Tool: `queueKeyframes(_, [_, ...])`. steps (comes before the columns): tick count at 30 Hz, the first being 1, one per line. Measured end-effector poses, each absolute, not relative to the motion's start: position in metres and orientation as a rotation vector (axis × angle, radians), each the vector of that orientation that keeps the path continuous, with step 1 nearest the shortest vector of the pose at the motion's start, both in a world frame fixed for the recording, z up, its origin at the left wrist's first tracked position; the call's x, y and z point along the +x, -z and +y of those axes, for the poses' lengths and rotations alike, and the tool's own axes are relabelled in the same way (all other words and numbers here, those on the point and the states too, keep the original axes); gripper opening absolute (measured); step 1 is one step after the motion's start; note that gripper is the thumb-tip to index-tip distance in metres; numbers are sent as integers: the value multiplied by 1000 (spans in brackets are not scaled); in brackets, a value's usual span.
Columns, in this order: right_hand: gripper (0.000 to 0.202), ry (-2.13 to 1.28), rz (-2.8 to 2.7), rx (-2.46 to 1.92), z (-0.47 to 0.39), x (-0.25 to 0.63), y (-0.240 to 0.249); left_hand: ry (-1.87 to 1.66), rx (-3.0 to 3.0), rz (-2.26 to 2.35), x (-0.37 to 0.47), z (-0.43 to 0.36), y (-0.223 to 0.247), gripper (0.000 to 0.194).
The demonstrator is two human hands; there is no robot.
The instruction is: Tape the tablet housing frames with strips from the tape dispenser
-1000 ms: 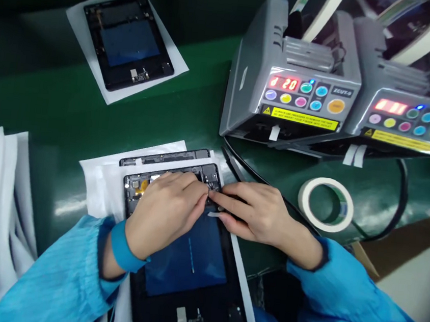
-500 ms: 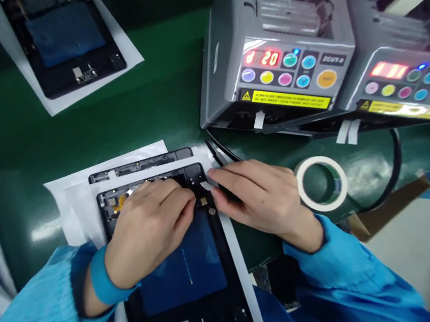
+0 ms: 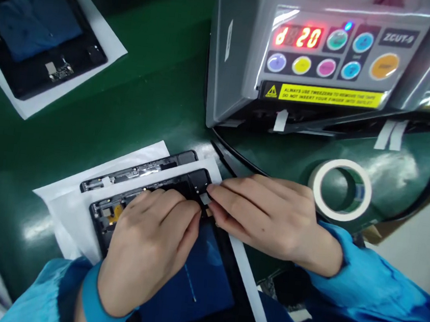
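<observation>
An opened black tablet body point(image 3: 224, 249) with a blue inner panel lies on white paper, partly over a second tablet frame point(image 3: 137, 173). My left hand point(image 3: 152, 246), with a blue band at the wrist, rests over its upper part, fingers curled down and fingertips hidden. My right hand point(image 3: 266, 217) is at the tablet's upper right corner, thumb and fingers pinched on a small light strip point(image 3: 205, 198). Dark tweezers point(image 3: 225, 159) lie just beyond the right fingers.
A grey tape dispenser point(image 3: 241, 56) with a lit display stands at the back, another beside it. A white tape roll point(image 3: 314, 187) lies right of my right hand. Another tablet body point(image 3: 83, 60) on paper is at upper left. Black cables cross the green table point(image 3: 147, 108).
The view has shifted closer, so the dispensers look larger. My right hand has come slightly lower on the tablet's corner with the strip; my left hand stays over the upper part.
</observation>
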State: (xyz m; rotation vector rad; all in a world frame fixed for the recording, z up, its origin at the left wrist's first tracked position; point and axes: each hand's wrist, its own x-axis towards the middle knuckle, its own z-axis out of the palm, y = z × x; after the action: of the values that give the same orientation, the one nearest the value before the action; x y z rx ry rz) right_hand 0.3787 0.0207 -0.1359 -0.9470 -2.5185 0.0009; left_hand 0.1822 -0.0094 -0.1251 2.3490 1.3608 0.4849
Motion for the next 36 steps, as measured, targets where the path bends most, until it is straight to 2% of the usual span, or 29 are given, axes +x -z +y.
queueKeyframes(8, [9,-33,-2564,-938,20,375,132,-523,2369,1356,181,-9,127,6])
queueKeyframes(14, [15,-75,-2624,-933,19,372,131,-474,2385,1392,182,-13,128,16])
queueKeyframes(20, [18,100,-2793,-935,8,372,122,-424,2418,1409,184,-11,131,22])
queueKeyframes(23, [29,58,-2825,-1051,-1,377,126,-439,2445,1402,185,-9,130,21])
queueKeyframes(28, [40,-318,-2543,-1013,-6,395,156,-512,2393,1446,187,-5,124,12])
queueKeyframes(33, [31,-357,-2112,-1078,-1,413,170,-411,2366,1532,191,-3,121,15])
queueKeyframes(36, [25,-370,-2042,-1088,4,417,170,-345,2380,1571,194,0,121,18])
